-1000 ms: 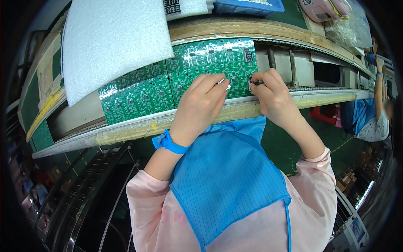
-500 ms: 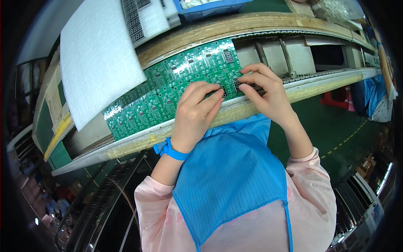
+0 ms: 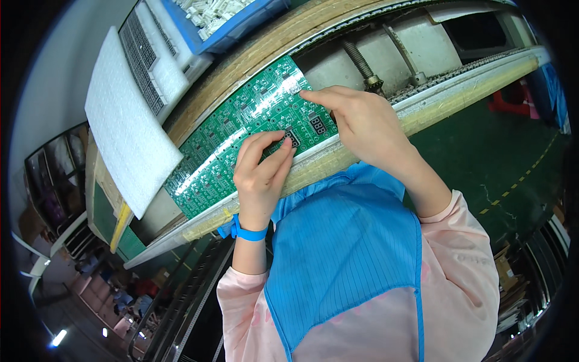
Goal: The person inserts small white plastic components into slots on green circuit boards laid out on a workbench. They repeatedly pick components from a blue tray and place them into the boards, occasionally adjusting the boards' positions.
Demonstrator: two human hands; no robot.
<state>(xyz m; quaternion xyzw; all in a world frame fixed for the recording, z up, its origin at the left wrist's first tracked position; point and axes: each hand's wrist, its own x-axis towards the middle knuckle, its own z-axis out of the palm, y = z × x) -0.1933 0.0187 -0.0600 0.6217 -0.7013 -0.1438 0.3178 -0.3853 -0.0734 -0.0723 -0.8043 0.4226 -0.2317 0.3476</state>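
Since half a second ago, the bare right hand (image 3: 371, 120) has shifted up the right edge of the green printed circuit-board panel (image 3: 265, 99), off the black rectangular three-digit display module (image 3: 318, 125) lying near its lower right corner. Its index finger is stretched out, tip just inside that edge; the other fingers fold under, and whether they hold anything cannot be told. The bare left hand (image 3: 258, 176) pinches a second black display module (image 3: 293, 139) at the panel's lower edge. White lettering on the panel is too small to read.
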